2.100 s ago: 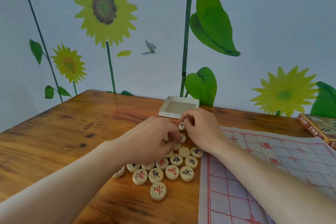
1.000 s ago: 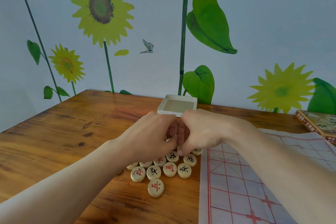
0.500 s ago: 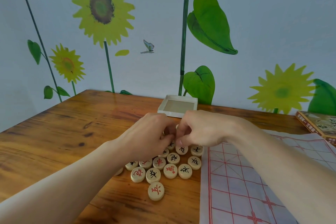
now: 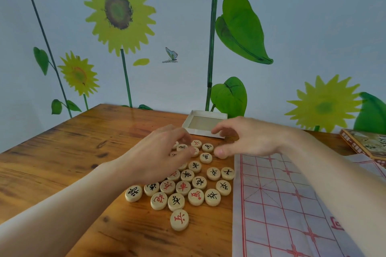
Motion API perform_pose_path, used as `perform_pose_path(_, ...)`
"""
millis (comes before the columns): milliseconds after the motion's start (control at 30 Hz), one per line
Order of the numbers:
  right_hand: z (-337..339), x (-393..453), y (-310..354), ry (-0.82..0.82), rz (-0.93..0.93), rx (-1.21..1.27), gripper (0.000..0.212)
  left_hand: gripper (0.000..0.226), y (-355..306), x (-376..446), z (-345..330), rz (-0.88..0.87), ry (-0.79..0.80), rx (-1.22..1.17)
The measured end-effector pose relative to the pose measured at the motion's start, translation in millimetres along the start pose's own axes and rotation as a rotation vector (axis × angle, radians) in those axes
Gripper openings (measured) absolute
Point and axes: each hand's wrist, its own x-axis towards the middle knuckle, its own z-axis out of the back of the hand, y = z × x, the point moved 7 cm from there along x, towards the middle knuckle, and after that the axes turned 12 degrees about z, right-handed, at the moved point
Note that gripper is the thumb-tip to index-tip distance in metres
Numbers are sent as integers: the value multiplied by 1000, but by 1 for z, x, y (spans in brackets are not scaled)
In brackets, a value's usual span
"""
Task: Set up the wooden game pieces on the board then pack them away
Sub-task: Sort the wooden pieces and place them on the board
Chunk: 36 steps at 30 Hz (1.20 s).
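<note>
Several round wooden game pieces (image 4: 183, 187) with red or black characters lie loosely heaped on the table, left of the paper board (image 4: 277, 210). My left hand (image 4: 155, 155) hovers over the far part of the heap with its fingers curled down around a black-marked piece (image 4: 182, 147). Whether it grips that piece is unclear. My right hand (image 4: 248, 140) is just right of it. Its fingers are spread and loosely bent, and its thumb tip is close to the pieces at the heap's far right edge. The board's red grid is partly covered by my right forearm.
A shallow white box tray (image 4: 217, 114) stands behind the heap against the wall. A printed box lid (image 4: 369, 142) lies at the far right edge. The wooden table (image 4: 69, 152) stretches bare to the left. A sunflower wall rises right behind.
My hands were pressed together over the far pieces and have now drawn apart, the right one moving right. More pieces of the heap show between them.
</note>
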Motion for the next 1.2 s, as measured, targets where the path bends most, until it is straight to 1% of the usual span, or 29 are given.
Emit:
perform_pose_path(67, -20, -3, 9, 146, 107, 38, 102, 69, -4, -26, -6, 8, 80, 80)
perform_pose_path(100, -31, -5, 11, 199, 146, -15, 117, 83, -6, -40, -9, 11, 106, 109)
perform_pose_path(133, -41, -9, 12, 242, 153, -90, 128, 96, -6, -53, -10, 20, 132, 121)
perform_pose_path(167, -50, -13, 12, 278, 135, -162, 131, 108, -4, -64, -13, 32, 166, 122)
perform_pose_path(200, -57, -18, 15, 304, 117, -198, 130, 119, -1, -71, -16, 42, 202, 125)
perform_pose_path(267, -66, -24, 23, 311, 123, -187, 124, 130, 6, -76, -22, 52, 243, 137)
perform_pose_path(367, -76, -20, 31, 287, 149, -190, 122, 131, 16, -69, -26, 71, 212, 125)
perform_pose_path(467, -83, -10, 37, 258, 178, -231, 122, 131, 21, -61, -30, 77, 188, 163)
perform_pose_path(633, -84, 5, 47, 245, 181, -252, 124, 141, 33, -50, -30, 45, 208, 198)
perform_pose_path(767, -85, 20, 46, 181, 187, -242, 128, 138, 39, -35, -28, -9, 209, 182)
perform_pose_path(900, -80, 29, 48, 92, 226, -206, 134, 134, 42, -19, -27, -21, 202, 163)
perform_pose_path(1033, -77, 35, 50, -1, 265, -173, 129, 130, 42, -9, -25, -15, 168, 132)
perform_pose_path(1200, -76, 35, 53, -63, 259, -168, 112, 130, 44, -6, -25, -29, 110, 119)
